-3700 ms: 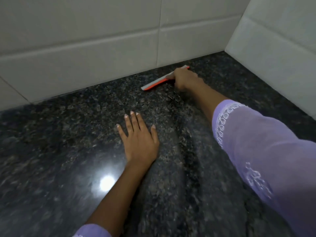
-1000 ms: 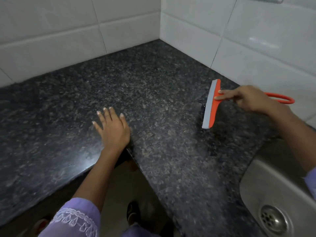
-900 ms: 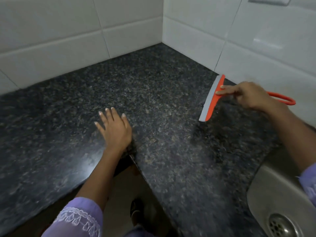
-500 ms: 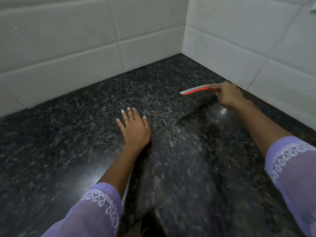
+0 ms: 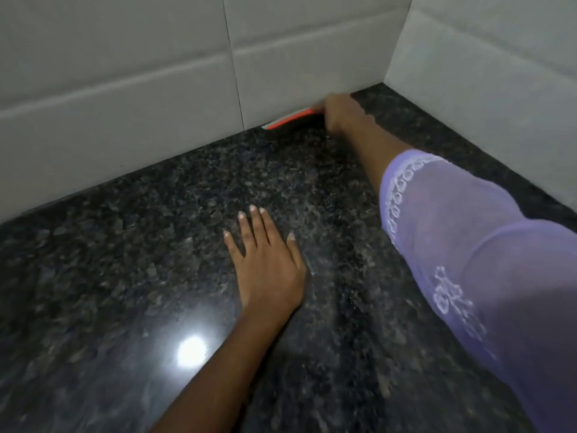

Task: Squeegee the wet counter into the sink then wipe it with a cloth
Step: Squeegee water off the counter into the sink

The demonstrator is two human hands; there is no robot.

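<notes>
The orange squeegee (image 5: pixel 292 119) with its grey blade lies low on the dark speckled granite counter (image 5: pixel 156 245), right against the foot of the back tiled wall. My right hand (image 5: pixel 342 115) is stretched far forward and closed around its handle, which the hand hides. My left hand (image 5: pixel 268 260) rests flat on the counter in the middle, fingers spread, holding nothing. The sink and any cloth are out of view.
White tiled walls (image 5: pixel 125 89) meet in a corner at the far right (image 5: pixel 393 57). A ceiling light reflects off the glossy counter (image 5: pixel 191 351) near my left forearm. My purple sleeve (image 5: pixel 468 260) fills the right side.
My right hand has carried the squeegee from near the sink side back across to the far wall, and the blade now sits at the wall's foot. My left hand stays flat.
</notes>
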